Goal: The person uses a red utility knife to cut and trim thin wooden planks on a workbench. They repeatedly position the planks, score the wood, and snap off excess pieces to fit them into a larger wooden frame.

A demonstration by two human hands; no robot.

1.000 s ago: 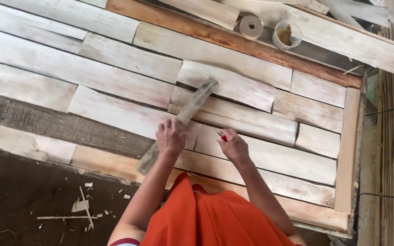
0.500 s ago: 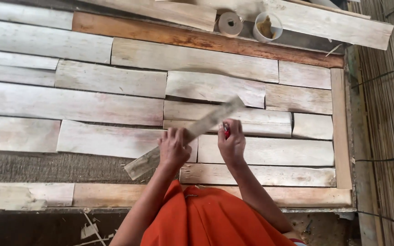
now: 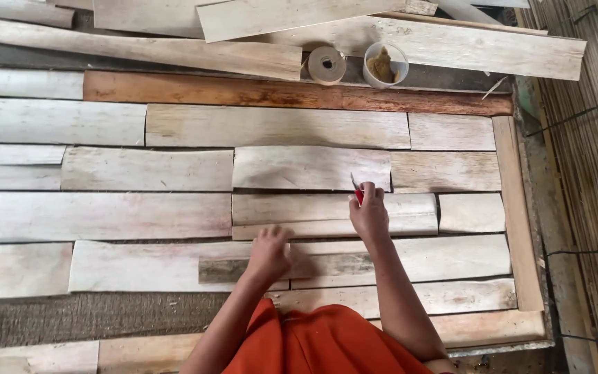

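Observation:
My left hand presses down on a greyish wood strip lying flat in a row of pale slats. My right hand is closed around a small red-handled cutter, its blade pointing up, over the slat just above. An orange cloth covers my lap at the bottom. The slats lie in rows inside a wooden frame.
A roll of tape and a clear cup with brown paste stand at the far side beside long loose planks. A reddish board runs along the top row. Woven matting lies to the right; coarse dark backing shows lower left.
The greyish strip that my left hand held raised at a slant now lies flat among the slats under that hand. My right hand has stayed on the cutter and shifted slightly up.

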